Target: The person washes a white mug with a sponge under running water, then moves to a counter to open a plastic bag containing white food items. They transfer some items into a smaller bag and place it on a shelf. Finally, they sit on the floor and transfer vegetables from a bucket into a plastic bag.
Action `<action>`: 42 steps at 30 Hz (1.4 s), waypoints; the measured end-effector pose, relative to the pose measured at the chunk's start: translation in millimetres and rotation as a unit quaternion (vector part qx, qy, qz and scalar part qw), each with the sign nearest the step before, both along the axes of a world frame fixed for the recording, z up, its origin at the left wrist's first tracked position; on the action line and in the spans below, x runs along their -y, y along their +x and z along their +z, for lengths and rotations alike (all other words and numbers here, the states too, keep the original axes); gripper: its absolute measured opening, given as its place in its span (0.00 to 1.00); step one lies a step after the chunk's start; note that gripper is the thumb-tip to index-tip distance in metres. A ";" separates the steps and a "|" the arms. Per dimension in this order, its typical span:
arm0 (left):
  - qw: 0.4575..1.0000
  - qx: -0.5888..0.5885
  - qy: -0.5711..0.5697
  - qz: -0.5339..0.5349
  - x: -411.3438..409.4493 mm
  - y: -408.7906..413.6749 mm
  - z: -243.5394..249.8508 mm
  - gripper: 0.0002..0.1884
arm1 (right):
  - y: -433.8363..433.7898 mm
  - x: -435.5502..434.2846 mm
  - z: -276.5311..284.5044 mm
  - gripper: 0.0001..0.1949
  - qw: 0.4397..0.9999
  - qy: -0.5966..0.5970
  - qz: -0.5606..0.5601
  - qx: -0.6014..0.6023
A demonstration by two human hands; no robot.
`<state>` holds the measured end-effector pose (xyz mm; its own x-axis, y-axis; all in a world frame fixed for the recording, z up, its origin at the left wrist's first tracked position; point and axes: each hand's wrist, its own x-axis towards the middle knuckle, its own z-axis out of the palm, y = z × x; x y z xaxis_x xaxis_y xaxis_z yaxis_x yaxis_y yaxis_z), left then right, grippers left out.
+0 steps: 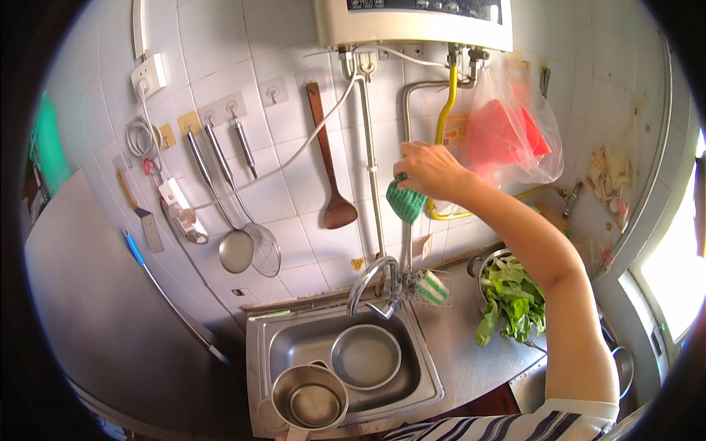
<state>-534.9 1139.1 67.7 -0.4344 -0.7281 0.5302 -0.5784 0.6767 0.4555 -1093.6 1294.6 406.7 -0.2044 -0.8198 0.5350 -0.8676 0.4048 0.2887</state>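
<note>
My right hand [427, 168] is raised in front of the tiled wall, its fingers closed on the top of a green knitted cloth [406, 201] that hangs below it. At the bottom edge, a small part of my left hand [282, 438] shows beside the handle of a metal saucepan [310, 398]; its grip is mostly cut off. The saucepan is over the front left of the steel sink [416, 380]. In the basin stands a round metal pan [366, 357] with cloudy liquid, under the chrome faucet [380, 275].
Leafy greens [515, 300] fill a pot on the right counter. A wire rack holds a striped sponge [434, 288] behind the sink. A wooden spatula [331, 165], a ladle [236, 251] and a strainer [266, 251] hang on the wall, below and left of a water heater [413, 27].
</note>
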 end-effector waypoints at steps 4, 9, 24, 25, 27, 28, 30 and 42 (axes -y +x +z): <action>0.999 -0.003 -0.052 0.010 -1.7 -14.7 -9.4 0.25 | -31.7 4.4 41.2 0.13 0.989 0.069 -0.080 -0.100; 0.999 -0.031 0.010 0.000 -5.0 -25.6 -6.1 0.23 | -78.8 4.5 68.0 0.04 0.974 0.025 -0.103 -0.202; 0.982 -0.103 0.157 -0.004 -40.4 -65.8 60.2 0.18 | -91.5 71.4 72.4 0.13 0.911 -0.406 0.027 -0.065; 0.982 -0.098 0.159 0.003 -40.0 -66.0 58.3 0.18 | -90.4 75.0 72.7 0.13 0.909 -0.411 0.042 -0.056; 0.984 -0.085 0.153 0.015 -37.6 -64.0 51.0 0.18 | -85.6 80.4 72.1 0.13 0.903 -0.421 0.072 -0.036; 0.986 -0.078 0.145 0.018 -33.7 -60.6 42.5 0.18 | -82.7 79.6 72.7 0.12 0.900 -0.426 0.089 0.011; 0.989 -0.062 0.131 0.025 -24.4 -51.1 21.7 0.18 | -72.9 77.0 75.3 0.13 0.887 -0.432 0.123 0.106; 0.992 -0.080 0.090 0.026 -32.9 -65.1 54.5 0.16 | -107.6 56.4 87.5 0.14 0.852 -0.378 0.226 0.281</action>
